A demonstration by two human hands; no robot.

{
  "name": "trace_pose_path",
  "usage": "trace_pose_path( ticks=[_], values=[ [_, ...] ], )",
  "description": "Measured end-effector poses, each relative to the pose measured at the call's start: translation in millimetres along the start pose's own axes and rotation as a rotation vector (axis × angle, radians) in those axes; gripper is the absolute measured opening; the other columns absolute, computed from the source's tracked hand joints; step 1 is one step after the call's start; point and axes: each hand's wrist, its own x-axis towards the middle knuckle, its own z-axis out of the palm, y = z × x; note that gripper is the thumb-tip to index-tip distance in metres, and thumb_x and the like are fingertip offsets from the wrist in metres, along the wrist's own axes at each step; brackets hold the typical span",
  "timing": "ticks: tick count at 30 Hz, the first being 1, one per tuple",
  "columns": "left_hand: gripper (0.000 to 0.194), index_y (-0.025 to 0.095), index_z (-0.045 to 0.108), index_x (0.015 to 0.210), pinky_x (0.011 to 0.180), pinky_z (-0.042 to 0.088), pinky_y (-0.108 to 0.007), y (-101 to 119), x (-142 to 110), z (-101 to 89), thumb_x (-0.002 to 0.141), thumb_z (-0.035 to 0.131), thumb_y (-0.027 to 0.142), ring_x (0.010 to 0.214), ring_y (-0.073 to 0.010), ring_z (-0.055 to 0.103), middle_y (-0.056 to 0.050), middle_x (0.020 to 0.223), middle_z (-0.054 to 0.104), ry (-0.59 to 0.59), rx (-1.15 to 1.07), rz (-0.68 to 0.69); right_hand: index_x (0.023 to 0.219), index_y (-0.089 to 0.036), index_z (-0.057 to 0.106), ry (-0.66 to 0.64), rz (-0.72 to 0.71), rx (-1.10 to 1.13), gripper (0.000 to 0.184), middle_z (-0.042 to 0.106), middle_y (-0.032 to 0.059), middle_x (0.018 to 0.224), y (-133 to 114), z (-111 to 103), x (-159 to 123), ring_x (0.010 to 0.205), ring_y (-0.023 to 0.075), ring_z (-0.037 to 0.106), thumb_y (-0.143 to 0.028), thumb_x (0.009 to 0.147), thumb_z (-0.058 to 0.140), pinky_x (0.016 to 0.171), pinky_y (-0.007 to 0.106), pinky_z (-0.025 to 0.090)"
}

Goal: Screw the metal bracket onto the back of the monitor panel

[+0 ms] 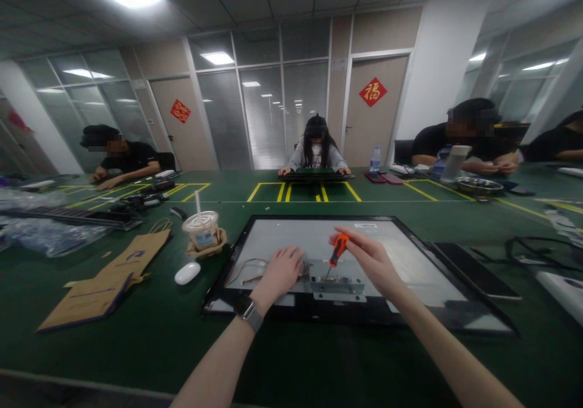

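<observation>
A wide flat display panel (273, 232) with a pale back and black frame lies in front of me. My right hand (367, 256) grips an orange-and-black screwdriver (338, 251), tilted, its shaft pointing down at a metal bracket (341, 289) near the panel's front edge. My left hand (281, 271) rests on the panel left of the bracket, fingers stretched forward. Beside its fingertips is a roundish part, partly hidden and too unclear to name. Thin wires (250, 265) run across the panel left of that hand.
Left of the panel are a lidded drink cup (203, 232), a white mouse (187, 272) and a brown paper bag (122, 274). On the right lie a dark flat slab (473, 268) and black cables (532, 250). Several people sit around the green table (150, 347).
</observation>
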Motion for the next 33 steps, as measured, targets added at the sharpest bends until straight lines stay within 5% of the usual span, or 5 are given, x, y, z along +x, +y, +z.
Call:
trace_pose_path(
  ticks=[7, 11, 18, 25, 33],
  values=[
    [0.039, 0.022, 0.05, 0.138, 0.112, 0.038, -0.047, -0.6, 0.4, 1.4, 0.101, 0.038, 0.026, 0.133, -0.0255, 0.049, -0.009, 0.147, 0.05, -0.017, -0.019, -0.018, 0.09, -0.024, 0.079, 0.111, -0.054, -0.057, 0.026, 0.069, 0.0044, 0.088, -2.3, 4.1, 1.4, 0.079, 0.02, 0.066, -0.046, 0.076, 0.076, 0.07, 0.034, 0.058],
    [0.039, 0.022, 0.05, 0.138, 0.112, 0.038, -0.046, 0.4, 0.2, 0.4, 0.101, 0.037, 0.026, 0.133, -0.0247, 0.049, -0.009, 0.147, 0.05, -0.005, -0.022, -0.01, 0.086, -0.024, 0.078, 0.094, -0.054, -0.061, 0.024, 0.069, 0.005, 0.09, -3.5, 3.7, 0.9, 0.083, 0.0207, 0.066, -0.047, 0.079, 0.073, 0.074, 0.034, 0.057],
    [0.04, 0.02, 0.05, 0.138, 0.112, 0.037, -0.048, 2.0, -0.1, -2.0, 0.101, 0.036, 0.025, 0.135, -0.0262, 0.047, -0.01, 0.147, 0.05, -0.016, -0.012, -0.01, 0.11, -0.026, 0.073, 0.009, 0.014, 0.051, 0.03, 0.075, 0.0072, 0.103, -1.1, 3.5, -1.3, 0.096, 0.0233, 0.069, -0.046, 0.089, 0.064, 0.091, 0.043, 0.053],
    [0.039, 0.022, 0.049, 0.138, 0.113, 0.037, -0.047, 0.1, -1.0, -0.4, 0.101, 0.037, 0.026, 0.133, -0.0247, 0.049, -0.008, 0.146, 0.051, 0.002, -0.03, -0.009, 0.08, -0.024, 0.076, 0.036, -0.041, 0.057, 0.021, 0.068, 0.0043, 0.09, -6.3, 4.4, 0.6, 0.085, 0.0204, 0.066, -0.046, 0.078, 0.076, 0.076, 0.035, 0.056],
    [0.039, 0.023, 0.049, 0.138, 0.113, 0.037, -0.047, 0.9, -0.7, -1.2, 0.102, 0.036, 0.026, 0.135, -0.0249, 0.047, -0.009, 0.146, 0.051, -0.008, -0.013, -0.007, 0.101, -0.025, 0.074, 0.021, 0.047, 0.109, 0.028, 0.075, 0.0065, 0.096, -3.7, 4.5, -0.9, 0.091, 0.0226, 0.069, -0.046, 0.084, 0.071, 0.087, 0.041, 0.054]
  ],
)
